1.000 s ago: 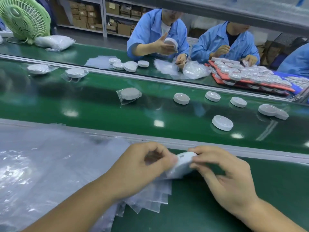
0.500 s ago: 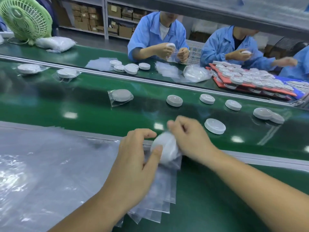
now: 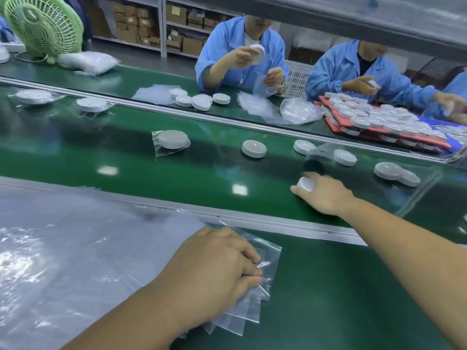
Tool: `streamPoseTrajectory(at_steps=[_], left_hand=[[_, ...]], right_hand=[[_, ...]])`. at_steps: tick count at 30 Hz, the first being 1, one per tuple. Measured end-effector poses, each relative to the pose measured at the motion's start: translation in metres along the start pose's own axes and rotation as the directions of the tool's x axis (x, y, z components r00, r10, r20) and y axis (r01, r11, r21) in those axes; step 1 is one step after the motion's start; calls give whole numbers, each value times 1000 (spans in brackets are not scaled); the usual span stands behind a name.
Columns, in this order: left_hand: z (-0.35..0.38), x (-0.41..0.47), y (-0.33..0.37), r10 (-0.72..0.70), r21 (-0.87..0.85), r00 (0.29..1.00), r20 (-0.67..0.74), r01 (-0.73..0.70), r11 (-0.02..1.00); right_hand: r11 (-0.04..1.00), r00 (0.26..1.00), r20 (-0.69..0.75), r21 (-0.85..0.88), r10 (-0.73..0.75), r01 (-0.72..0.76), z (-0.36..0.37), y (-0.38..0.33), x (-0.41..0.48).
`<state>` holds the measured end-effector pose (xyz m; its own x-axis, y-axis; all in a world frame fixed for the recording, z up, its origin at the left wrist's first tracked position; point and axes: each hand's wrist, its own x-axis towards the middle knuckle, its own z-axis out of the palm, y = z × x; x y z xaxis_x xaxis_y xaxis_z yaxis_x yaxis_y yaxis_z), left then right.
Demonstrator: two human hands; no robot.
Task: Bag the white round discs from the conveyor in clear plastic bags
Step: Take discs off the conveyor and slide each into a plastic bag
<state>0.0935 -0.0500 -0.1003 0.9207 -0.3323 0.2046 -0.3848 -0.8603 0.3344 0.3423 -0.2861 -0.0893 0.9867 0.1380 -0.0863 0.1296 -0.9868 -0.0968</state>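
My right hand (image 3: 326,195) reaches out over the green conveyor belt (image 3: 177,173) and its fingers curl round a loose white disc (image 3: 305,184). Several more bare discs lie on the belt, one (image 3: 254,149) left of the hand and others (image 3: 388,170) to its right. Just beyond the hand there is a blurred clear bag (image 3: 322,150); what it holds is unclear. A bagged disc (image 3: 173,140) lies further left. My left hand (image 3: 214,269) lies on the fanned stack of clear bags (image 3: 267,251), with curled fingertips pinching the top bag.
A large sheet of clear plastic (image 3: 63,248) covers the near bench on the left. A metal rail (image 3: 278,223) separates bench and belt. Two people in blue coats handle discs across the line, beside a red tray (image 3: 336,127) of discs. A green fan (image 3: 43,24) stands far left.
Both hands were working a disc into a bag at the bench edge. Now my right hand has reached out onto the belt to a loose disc, and my left hand has dropped onto the bag stack.
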Motion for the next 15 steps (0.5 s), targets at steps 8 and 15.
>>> streamPoseTrajectory(at_steps=[8,15], left_hand=[[3,0,1,-153,-147,965,-214,123,981],[2,3,2,-353,-449,887,-297,196,872]], right_hand=[[835,841,-415,274,-345,478,-7,3,-92],[417,295,-580,-86,-759,905,7,-14,-175]])
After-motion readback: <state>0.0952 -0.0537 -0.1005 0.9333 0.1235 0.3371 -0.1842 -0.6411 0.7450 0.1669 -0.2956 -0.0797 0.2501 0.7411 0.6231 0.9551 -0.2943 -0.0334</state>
